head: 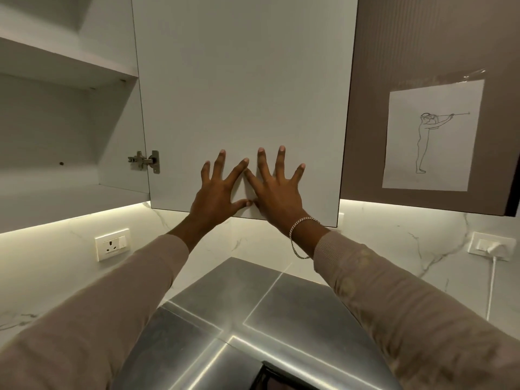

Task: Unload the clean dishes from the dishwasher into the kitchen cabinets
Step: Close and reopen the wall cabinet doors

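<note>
Head view: left hand and right hand lie flat, fingers spread, against the white cabinet door, gripping nothing. Lit marble backsplash and a steel surface sit below.

Open cabinet door blocks you straight ahead. Left of its hinge the cabinet bay gives you reach-in room under the shelf. The steel hood juts below your forearms, close under them.
</note>
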